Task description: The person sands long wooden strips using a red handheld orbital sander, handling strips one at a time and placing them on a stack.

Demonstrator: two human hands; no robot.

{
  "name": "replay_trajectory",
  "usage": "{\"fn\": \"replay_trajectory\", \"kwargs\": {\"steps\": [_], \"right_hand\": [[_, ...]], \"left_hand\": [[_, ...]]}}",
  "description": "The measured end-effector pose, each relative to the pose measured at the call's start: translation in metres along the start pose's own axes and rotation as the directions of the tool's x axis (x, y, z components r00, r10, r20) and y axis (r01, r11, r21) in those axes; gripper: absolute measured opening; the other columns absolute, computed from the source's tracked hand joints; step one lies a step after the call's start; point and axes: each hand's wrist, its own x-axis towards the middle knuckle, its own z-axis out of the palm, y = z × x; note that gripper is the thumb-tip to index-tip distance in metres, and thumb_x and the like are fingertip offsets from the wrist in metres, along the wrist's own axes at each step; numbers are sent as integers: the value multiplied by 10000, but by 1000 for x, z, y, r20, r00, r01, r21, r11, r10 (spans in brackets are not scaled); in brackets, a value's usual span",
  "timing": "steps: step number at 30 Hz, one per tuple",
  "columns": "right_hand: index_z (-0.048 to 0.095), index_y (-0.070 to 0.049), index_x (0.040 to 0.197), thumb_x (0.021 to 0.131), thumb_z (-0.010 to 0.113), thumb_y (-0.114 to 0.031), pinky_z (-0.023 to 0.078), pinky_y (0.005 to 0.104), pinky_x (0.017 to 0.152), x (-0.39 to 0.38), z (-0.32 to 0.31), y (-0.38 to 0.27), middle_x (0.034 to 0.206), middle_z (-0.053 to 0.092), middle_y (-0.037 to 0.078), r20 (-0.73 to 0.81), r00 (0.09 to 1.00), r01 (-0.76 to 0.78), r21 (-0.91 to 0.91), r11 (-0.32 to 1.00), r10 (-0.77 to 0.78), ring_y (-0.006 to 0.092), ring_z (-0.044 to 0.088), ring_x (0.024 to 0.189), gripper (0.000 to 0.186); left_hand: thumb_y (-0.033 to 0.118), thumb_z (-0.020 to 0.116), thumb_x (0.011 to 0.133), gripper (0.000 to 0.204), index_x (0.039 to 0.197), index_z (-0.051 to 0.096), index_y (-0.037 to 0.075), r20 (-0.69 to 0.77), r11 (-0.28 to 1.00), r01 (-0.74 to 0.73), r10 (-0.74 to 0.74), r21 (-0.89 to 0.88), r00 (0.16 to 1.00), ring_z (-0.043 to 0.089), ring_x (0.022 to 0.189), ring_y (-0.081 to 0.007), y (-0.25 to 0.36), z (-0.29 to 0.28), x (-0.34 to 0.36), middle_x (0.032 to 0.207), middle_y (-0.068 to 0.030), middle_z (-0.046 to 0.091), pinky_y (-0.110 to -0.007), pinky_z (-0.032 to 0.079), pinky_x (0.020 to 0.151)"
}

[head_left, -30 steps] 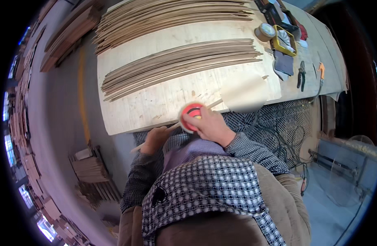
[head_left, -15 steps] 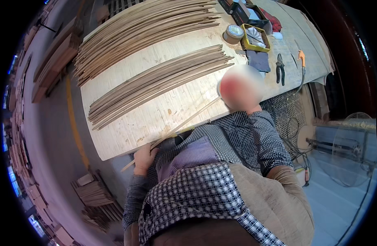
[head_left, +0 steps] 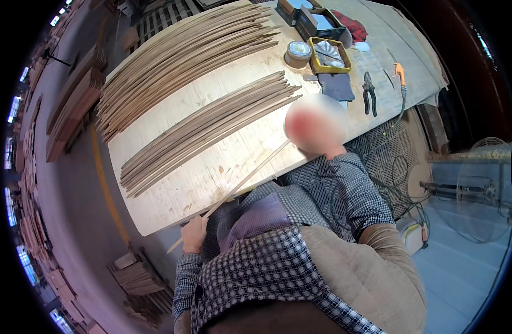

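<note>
A thin, pale wooden strip (head_left: 247,179) lies slantwise over the near edge of the plywood table (head_left: 150,214). Its lower end is in my left hand (head_left: 195,232), the fingers closed round it just off the table's near left corner, and a short tip sticks out below. The upper end runs to my right hand (head_left: 318,129), which is over the table's near edge. A round blur covers that hand, so its fingers and anything in them are hidden. Just beyond the strip lies a bundle of darker thin wooden strips (head_left: 211,131).
A larger stack of strips (head_left: 183,64) lies farther back. Toward the right are a round tin (head_left: 298,54), a yellow tray (head_left: 329,69), a dark cloth (head_left: 336,87), pliers (head_left: 369,93) and an orange air gun (head_left: 399,72) on a hose. A fan (head_left: 481,189) stands at right.
The whole view has shifted a little, with the table's things now lower and farther left. Both hands keep about the same places along the strip.
</note>
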Motion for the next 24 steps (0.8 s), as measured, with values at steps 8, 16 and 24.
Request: {"fn": "replay_trajectory", "kwargs": {"steps": [8, 16, 24], "right_hand": [[526, -69, 1038, 836, 551, -183, 445, 358, 770, -83, 56, 45, 966, 536, 89, 515, 829, -77, -282, 956, 219, 229, 534, 872, 233], [493, -62, 1228, 868, 543, -201, 441, 373, 893, -94, 78, 67, 1144, 539, 113, 585, 777, -151, -183, 971, 231, 254, 539, 1032, 390], [439, -76, 1297, 892, 529, -230, 368, 372, 1016, -118, 142, -49, 1267, 485, 111, 606, 779, 112, 114, 987, -158, 253, 453, 1193, 442]], "left_hand": [[377, 491, 892, 301, 805, 529, 92, 37, 1000, -15, 14, 5, 999, 605, 626, -337, -3, -2, 4, 713, -134, 616, -462, 468, 552], [333, 508, 882, 291, 788, 569, 64, 79, 993, -46, 55, -104, 995, 610, 670, -358, 10, -15, 18, 708, -162, 619, -487, 470, 595], [385, 448, 912, 348, 823, 558, 67, 80, 989, 23, -12, -147, 997, 581, 681, -387, 18, -8, 24, 719, -173, 600, -487, 447, 614]]}}
